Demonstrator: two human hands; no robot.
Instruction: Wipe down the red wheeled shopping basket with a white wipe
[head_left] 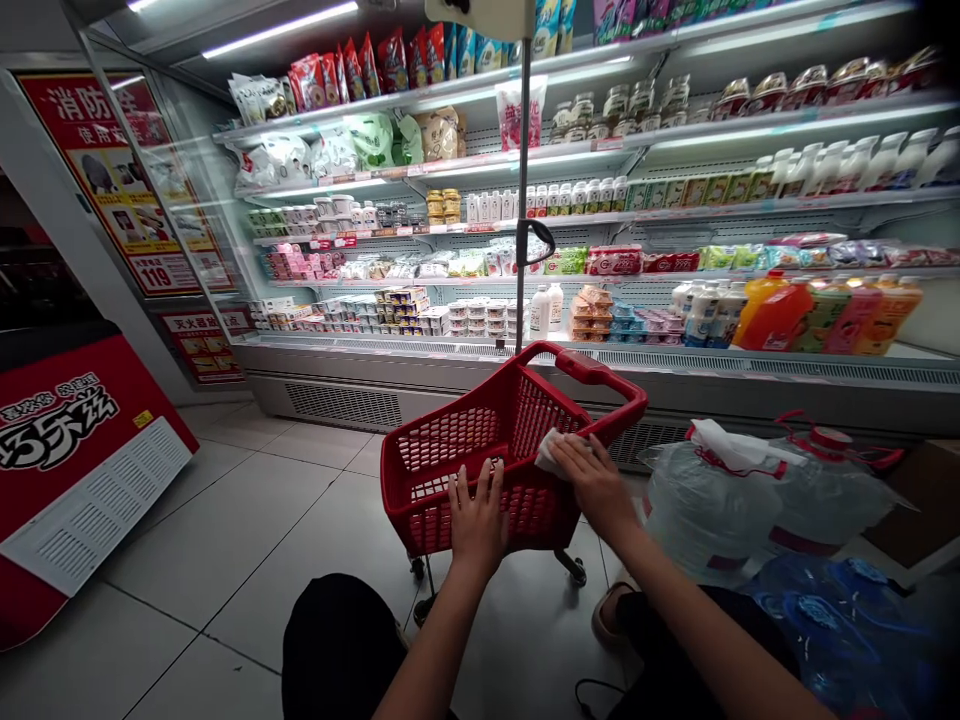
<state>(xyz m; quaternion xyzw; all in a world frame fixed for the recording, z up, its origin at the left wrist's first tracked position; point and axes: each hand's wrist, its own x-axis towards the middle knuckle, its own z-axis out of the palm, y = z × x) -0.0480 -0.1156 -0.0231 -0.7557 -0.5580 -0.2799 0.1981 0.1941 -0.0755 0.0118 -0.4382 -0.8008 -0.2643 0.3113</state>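
A red plastic shopping cart [403,490] on small wheels stands in front of me, its handle [589,368] at the far right end. My left hand [478,520] rests on the near rim and outer wall of its basket, with the fingers stretched and spread. In my right hand [596,485] is a white tissue [550,452], pressed against the near rim close to the handle end. The fingers lie over most of the tissue, so only its left part shows. Nothing is visible inside the basket apart from its slotted walls and floor.
Behind the cart runs a lit refrigerated display [450,350] stocked with dairy and drinks. Large water jugs [712,505] stand close on my right, with a white cloth or tissue [739,447] on top. A red freezer [67,470] stands left on the tiled floor [247,550].
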